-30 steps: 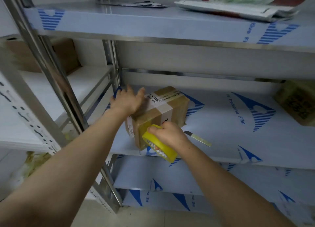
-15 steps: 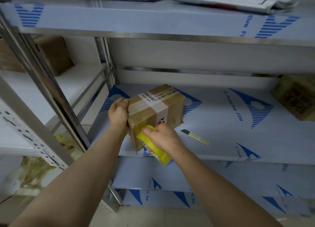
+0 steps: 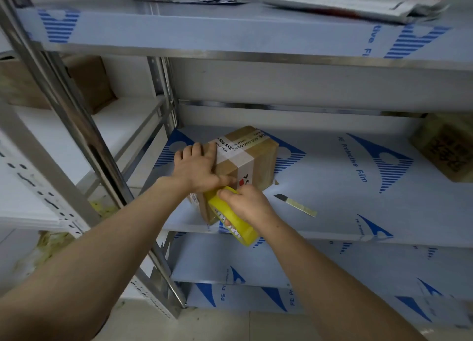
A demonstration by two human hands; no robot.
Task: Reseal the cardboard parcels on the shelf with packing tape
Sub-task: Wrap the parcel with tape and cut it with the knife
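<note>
Two hands, both occupied, close together.

Item 1, my left hand (image 3: 197,166): flat, fingers straight, palm pressed on the top left of the parcel (image 3: 265,166). The thumb stretches toward five o'clock and lies just beside the tape roll (image 3: 231,221).

Item 2, my right hand (image 3: 247,205): fingers curled round the tape roll, a yellow ring held on edge at the parcel's near face, six o'clock from the box. I cannot tell whether a strip is stuck down yet.

Item 3, the parcel: a small brown box on the middle shelf (image 3: 345,195), near its left end and front edge, turned cornerwise to me. A white printed band (image 3: 240,159) crosses its top and front.
Handling, by my judgement: light enough to skid on the slick shelf surface, so it wants weight from above while tape is pulled. It should be stiff along edges and corners and softer mid-panel. The taped faces look glossy and slippery. Best hold: a flat palm on top near a corner, or fingers over two opposite edges.

Item 4, cutter blade (image 3: 294,204): loose on the shelf at four o'clock from the parcel, near my right hand but apart from it.

Item 5, second parcel (image 3: 446,148): three o'clock, at the right end of the same shelf, well apart.

Item 6, brown carton (image 3: 84,82): ten o'clock, on the neighbouring rack (image 3: 107,125).

Item 7, folded papers (image 3: 345,0): one o'clock, on the upper shelf (image 3: 230,26).
</note>
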